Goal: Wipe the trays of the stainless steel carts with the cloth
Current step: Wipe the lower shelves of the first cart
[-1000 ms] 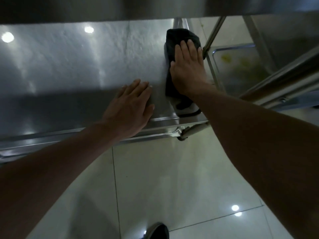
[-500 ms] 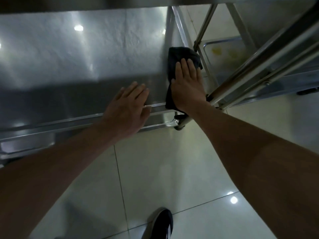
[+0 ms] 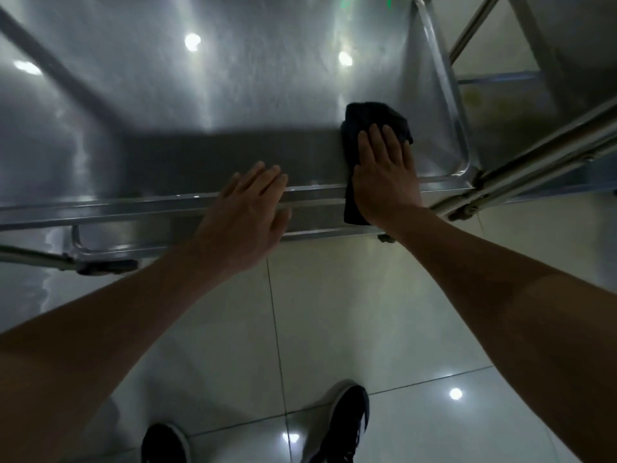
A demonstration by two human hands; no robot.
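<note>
Right hand flat, fingers straight, pressing dark cloth onto steel tray near its right front corner, cloth draped over the front rim. Left hand open, palm resting on that rim, holding nothing. Wide bare tray surface leftward and beyond. Cart post just right. Cloth crumpled, black.
</note>
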